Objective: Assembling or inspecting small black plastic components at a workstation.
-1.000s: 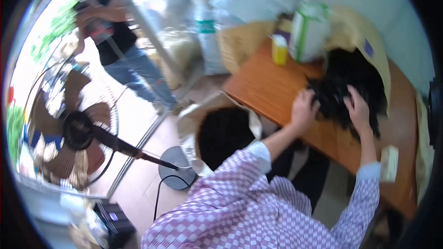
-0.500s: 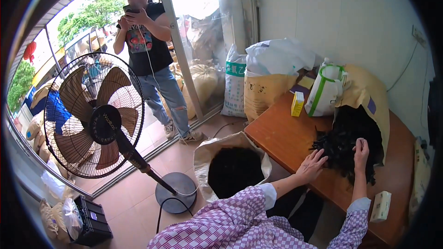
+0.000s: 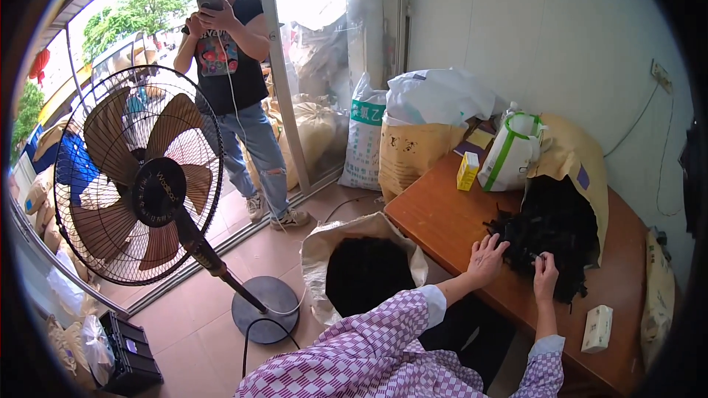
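Note:
A loose heap of short black strips (image 3: 535, 232) lies on the brown wooden table (image 3: 435, 203), spilling from the mouth of a tan paper sack (image 3: 582, 144) on its side. My left hand (image 3: 487, 258) rests at the heap's left edge, fingers stretched out and holding nothing that shows. Over the heap's near side, my right hand (image 3: 545, 276) is closed in a pinch. What sits between its fingertips is too small to make out. Left of the table, an open whitish sack (image 3: 317, 262) on the floor holds a dark mass of black material.
A small yellow box (image 3: 467, 171) and a white-green bag (image 3: 509, 155) stand farther back on the table. A white pack (image 3: 597, 329) lies near its right side. To the left stands a large fan (image 3: 158, 191). A person (image 3: 228, 66) holding a phone stands at the doorway.
My right hand has come left and down toward the near side of the heap, closer to my left hand. The whole view has shifted slightly. My left hand stays at the heap's edge.

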Demonstrator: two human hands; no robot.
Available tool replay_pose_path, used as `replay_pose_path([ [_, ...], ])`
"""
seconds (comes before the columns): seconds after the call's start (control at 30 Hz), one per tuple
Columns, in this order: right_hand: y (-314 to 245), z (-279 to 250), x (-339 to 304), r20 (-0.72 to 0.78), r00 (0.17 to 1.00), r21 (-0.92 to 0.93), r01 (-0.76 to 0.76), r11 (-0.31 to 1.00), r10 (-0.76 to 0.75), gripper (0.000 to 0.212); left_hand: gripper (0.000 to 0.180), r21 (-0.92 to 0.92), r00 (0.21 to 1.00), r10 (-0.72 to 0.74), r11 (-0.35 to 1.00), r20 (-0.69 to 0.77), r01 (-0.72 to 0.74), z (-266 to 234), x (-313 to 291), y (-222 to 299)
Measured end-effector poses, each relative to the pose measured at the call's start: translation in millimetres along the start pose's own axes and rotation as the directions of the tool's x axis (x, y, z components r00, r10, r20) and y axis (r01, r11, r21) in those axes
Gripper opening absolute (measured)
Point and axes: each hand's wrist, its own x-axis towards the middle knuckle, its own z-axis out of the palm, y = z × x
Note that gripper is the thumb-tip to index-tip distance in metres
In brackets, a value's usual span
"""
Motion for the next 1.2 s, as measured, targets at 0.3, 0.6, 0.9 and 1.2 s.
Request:
replay_pose_path([
  [0.3,29.9,-19.4,12.8,0.242,0.801,0.639,-0.557,0.531,0.548,0.019,0.046,-0.114,0.995,0.021,0.993,-0.099,-0.033,-0.3,-4.1,-3.8],
  [0.6,-60.6,-31.6,-1.7,0.326,0.873,0.767,-0.469,0.439,0.363,0.016,0.036,-0.589,0.980,-0.188,0.800,-0.065,0.115,-27.4,-41.3,10.5],
  [0.9,-116.9,-39.8,-60.7,0.563,0.777,0.395,-0.553,0.733,0.283,0.012,0.036,-0.865,0.854,0.136,0.086,0.502,0.495,-96.1,-81.2,35.7],
  [1.2,-109.0,-38.8,-102.7,0.558,0.827,0.390,-0.338,0.857,0.072,0.017,0.017,-0.709,0.703,0.162,-0.029,0.693,0.705,-87.0,-110.0,14.4],
])
